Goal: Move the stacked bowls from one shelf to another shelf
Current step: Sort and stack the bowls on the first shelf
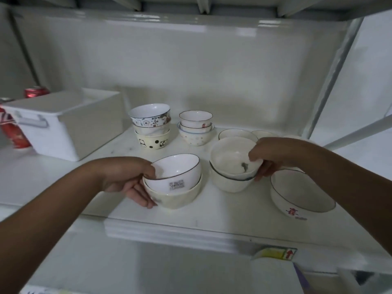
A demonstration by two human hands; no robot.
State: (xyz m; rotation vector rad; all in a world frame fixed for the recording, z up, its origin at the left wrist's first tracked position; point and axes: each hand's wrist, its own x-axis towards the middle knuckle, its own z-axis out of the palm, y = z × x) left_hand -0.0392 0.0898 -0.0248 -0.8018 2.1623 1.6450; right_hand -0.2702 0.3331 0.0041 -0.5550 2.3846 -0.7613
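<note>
Glossy white metal forms the shelf (212, 211) and its back wall. At far left sits a boxy white plastic bin (70, 122) with red cans (12, 132) beside it. Round glazed ceramic bowls stand in stacks toward the rear, and a wide dark-rimmed bowl (301, 194) lies front right. The left hand (129, 177) grips a tilted two-bowl stack (174, 183) near the shelf's front edge; the right hand (269, 155) grips another stack (233, 166), thumb over the rim.

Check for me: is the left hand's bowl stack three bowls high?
No: the left hand holds a two-bowl stack.
</note>
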